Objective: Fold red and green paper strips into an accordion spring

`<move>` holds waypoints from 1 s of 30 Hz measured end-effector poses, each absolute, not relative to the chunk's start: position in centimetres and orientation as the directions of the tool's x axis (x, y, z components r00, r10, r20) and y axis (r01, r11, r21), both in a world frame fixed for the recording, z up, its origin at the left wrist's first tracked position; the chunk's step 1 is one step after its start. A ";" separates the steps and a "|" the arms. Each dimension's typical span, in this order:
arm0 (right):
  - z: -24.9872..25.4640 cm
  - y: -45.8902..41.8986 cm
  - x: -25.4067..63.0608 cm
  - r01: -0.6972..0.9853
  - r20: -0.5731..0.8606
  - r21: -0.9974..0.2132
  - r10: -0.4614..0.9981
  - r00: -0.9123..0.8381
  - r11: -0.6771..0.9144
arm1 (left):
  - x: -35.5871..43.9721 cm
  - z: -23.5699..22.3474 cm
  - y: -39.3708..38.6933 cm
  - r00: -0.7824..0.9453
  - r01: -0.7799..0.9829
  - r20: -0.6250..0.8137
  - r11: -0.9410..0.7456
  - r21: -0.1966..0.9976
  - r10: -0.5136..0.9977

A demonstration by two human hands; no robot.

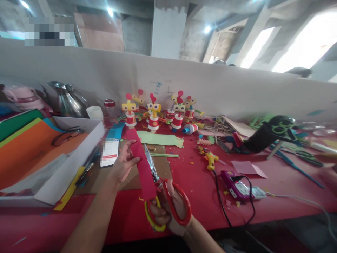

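Between the thumb and fingers of my left hand [126,163] is a strip of pinkish-red paper [143,168], held upright and slightly tilted. My right hand [171,211] has its fingers through the handles of a pair of scissors [177,203], one handle red and one yellow. The blades point up and away, right beside the strip's right edge; whether they touch the paper I cannot tell. Beneath both hands lies a brown cardboard sheet [164,168]. On it are a pale green paper strip [159,138] and a narrow green strip [165,155].
Several paper-cup robot figures [153,121] stand at the back. To the left are a white box [76,161] of coloured paper and a phone [110,153]. A yellow glue gun [211,160], a purple power strip [234,186] with cables and a black holder [263,133] occupy the right.
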State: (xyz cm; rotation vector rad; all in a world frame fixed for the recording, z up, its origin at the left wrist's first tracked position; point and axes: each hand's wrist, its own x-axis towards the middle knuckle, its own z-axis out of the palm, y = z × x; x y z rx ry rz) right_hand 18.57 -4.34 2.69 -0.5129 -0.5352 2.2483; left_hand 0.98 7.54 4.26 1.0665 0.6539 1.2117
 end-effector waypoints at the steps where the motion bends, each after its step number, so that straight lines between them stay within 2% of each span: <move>1: 2.6 -4.4 18.6 -0.585 -0.214 -0.509 0.750 -0.625 -0.632 | 0.9 4.3 7.6 0.272 -0.416 0.129 -0.005 0.909 0.953; 4: 2.3 -4.8 19.1 -0.597 -0.255 -0.482 0.754 -0.605 -0.642 | 0.7 4.2 7.8 0.286 -0.419 0.148 -0.015 0.908 0.947; 9: 2.0 -5.3 19.8 -0.595 -0.218 -0.490 0.750 -0.624 -0.637 | 0.7 4.1 7.7 0.308 -0.410 0.162 -0.023 0.912 0.937; 16: 3.5 -4.5 19.2 -0.634 -0.253 -0.475 0.785 -0.566 -0.610 | 1.3 4.4 7.1 0.387 -0.381 0.144 0.015 0.924 0.911; 21: 3.7 -4.7 19.6 -0.605 -0.209 -0.519 0.777 -0.594 -0.603 | 1.1 4.7 7.1 0.391 -0.374 0.164 -0.007 0.928 0.906; 24: 3.4 -4.9 19.6 -0.621 -0.263 -0.497 0.788 -0.558 -0.606 | 1.2 4.6 7.1 0.394 -0.364 0.145 0.009 0.931 0.908; 26: 3.1 -4.9 19.3 -0.639 -0.331 -0.470 0.793 -0.511 -0.608 | 1.5 4.3 7.3 0.322 -0.381 0.146 -0.013 0.924 0.936; 30: 2.3 -4.9 18.6 -0.634 -0.407 -0.464 0.785 -0.468 -0.619 | 2.1 3.8 7.8 0.038 -0.427 0.143 -0.113 0.897 0.989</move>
